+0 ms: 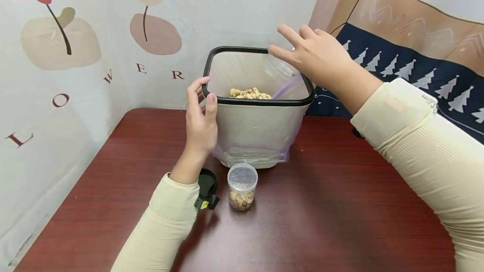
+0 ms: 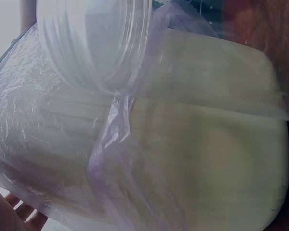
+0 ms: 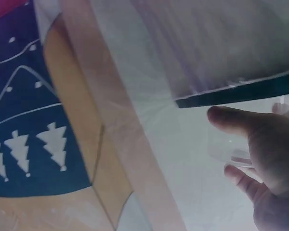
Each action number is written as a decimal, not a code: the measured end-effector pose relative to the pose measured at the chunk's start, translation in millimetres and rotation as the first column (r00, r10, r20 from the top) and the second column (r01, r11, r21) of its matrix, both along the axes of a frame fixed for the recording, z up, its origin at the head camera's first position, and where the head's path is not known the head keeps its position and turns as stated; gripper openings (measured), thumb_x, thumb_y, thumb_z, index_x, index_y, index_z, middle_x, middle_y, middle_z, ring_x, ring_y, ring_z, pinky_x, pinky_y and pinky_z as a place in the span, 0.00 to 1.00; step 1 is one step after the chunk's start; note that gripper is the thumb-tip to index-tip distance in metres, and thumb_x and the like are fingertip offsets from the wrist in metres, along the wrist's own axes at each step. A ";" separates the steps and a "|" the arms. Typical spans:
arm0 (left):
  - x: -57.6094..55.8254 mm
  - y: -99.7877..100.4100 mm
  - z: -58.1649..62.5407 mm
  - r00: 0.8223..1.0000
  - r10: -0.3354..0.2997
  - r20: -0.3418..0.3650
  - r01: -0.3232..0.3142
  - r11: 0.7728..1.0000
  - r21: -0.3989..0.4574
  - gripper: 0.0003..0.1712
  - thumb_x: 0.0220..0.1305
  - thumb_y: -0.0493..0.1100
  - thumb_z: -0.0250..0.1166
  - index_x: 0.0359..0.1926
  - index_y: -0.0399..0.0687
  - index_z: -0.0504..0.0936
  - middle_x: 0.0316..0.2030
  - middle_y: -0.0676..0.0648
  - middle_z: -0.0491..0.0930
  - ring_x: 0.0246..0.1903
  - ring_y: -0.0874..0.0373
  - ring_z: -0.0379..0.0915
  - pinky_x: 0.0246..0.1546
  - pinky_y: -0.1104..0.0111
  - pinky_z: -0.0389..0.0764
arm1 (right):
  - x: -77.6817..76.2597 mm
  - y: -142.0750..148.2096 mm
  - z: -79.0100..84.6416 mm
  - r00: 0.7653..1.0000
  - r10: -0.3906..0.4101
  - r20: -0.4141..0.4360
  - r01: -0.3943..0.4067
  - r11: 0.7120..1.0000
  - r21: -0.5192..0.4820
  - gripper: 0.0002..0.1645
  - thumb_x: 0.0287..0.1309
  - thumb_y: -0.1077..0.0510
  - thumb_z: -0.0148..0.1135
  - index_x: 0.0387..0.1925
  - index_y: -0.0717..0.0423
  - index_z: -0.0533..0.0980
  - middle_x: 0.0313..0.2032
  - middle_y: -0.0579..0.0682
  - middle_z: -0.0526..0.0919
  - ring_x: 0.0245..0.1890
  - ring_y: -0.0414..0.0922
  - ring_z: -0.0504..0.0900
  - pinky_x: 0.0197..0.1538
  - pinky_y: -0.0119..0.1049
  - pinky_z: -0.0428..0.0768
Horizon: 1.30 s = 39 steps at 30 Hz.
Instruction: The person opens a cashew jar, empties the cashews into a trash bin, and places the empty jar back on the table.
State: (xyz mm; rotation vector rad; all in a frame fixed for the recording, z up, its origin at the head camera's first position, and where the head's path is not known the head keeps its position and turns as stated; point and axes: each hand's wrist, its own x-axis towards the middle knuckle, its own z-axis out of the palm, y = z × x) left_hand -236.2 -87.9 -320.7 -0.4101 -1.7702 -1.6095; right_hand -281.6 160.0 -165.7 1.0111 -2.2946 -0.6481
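A pale waste bin [image 1: 261, 131] with a black rim and a thin purple-tinted plastic liner stands on the table. Nuts that look like cashews [image 1: 249, 93] lie inside it. My left hand [image 1: 201, 123] holds the bin's front left corner, thumb on the front wall and fingers round the side at the rim. Above the right back rim, my right hand [image 1: 315, 56] holds a clear plastic jar [image 1: 279, 67] that tilts down into the bin. In the right wrist view the jar [image 3: 226, 144] shows between thumb and finger, partly hidden behind the rim.
A lidded clear jar [image 1: 243, 186] partly filled with nuts stands just in front of the bin, by my left wrist. Its upper part looms close in the left wrist view. The red-brown table [image 1: 340, 205] meets a printed cloth backdrop [image 1: 234, 7] behind the bin.
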 end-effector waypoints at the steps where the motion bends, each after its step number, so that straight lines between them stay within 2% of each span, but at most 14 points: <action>1: -0.3 0.0 -0.3 1.000 0.000 -0.003 0.000 1.000 -0.002 0.50 0.63 0.79 0.48 0.68 0.44 0.65 0.55 0.35 0.71 0.55 0.54 0.67 0.48 0.66 0.72 | -0.2 1.9 -1.1 1.000 -0.008 0.004 0.008 1.000 0.016 0.54 0.42 0.82 0.67 0.69 0.47 0.61 0.69 0.65 0.58 0.46 0.64 0.73 0.43 0.55 0.80; 9: -2.0 -0.3 -1.5 1.000 0.006 -0.005 -0.006 1.000 -0.003 0.50 0.63 0.79 0.48 0.67 0.44 0.66 0.55 0.34 0.72 0.55 0.54 0.67 0.48 0.67 0.71 | -1.6 5.2 -1.3 1.000 0.026 -0.014 -0.026 1.000 0.017 0.50 0.48 0.82 0.62 0.69 0.48 0.62 0.70 0.65 0.59 0.47 0.65 0.73 0.43 0.55 0.78; 15: -2.3 0.1 -1.4 1.000 0.001 -0.005 -0.001 1.000 -0.002 0.50 0.63 0.79 0.48 0.68 0.44 0.65 0.55 0.35 0.72 0.55 0.55 0.67 0.47 0.68 0.72 | 0.1 9.4 -2.8 1.000 -0.013 0.016 0.013 1.000 -0.014 0.46 0.54 0.79 0.60 0.71 0.48 0.60 0.71 0.65 0.57 0.51 0.66 0.72 0.46 0.58 0.78; 25: -3.3 -0.8 -3.2 1.000 0.007 -0.011 -0.007 1.000 -0.003 0.49 0.63 0.78 0.48 0.67 0.44 0.66 0.52 0.34 0.71 0.53 0.55 0.66 0.47 0.66 0.70 | -2.0 13.0 -4.6 1.000 -0.014 -0.020 0.012 0.995 -0.102 0.40 0.60 0.74 0.57 0.70 0.47 0.61 0.72 0.65 0.59 0.54 0.66 0.72 0.48 0.60 0.78; 33: -4.4 -1.1 -3.2 1.000 0.001 -0.015 -0.001 1.000 0.001 0.49 0.64 0.78 0.48 0.67 0.44 0.66 0.51 0.34 0.71 0.53 0.55 0.66 0.46 0.68 0.70 | 1.8 18.0 -6.2 0.999 -0.044 0.005 0.044 0.984 -0.173 0.50 0.50 0.66 0.72 0.72 0.48 0.59 0.72 0.65 0.58 0.57 0.68 0.71 0.53 0.63 0.76; 39: -4.5 -1.4 -2.7 1.000 0.001 -0.017 -0.001 1.000 0.000 0.49 0.64 0.78 0.48 0.67 0.44 0.66 0.52 0.33 0.71 0.53 0.56 0.66 0.45 0.68 0.70 | 4.1 23.9 -10.0 0.998 -0.050 0.031 0.057 0.954 -0.294 0.48 0.52 0.67 0.67 0.73 0.47 0.59 0.72 0.64 0.58 0.58 0.68 0.71 0.54 0.64 0.74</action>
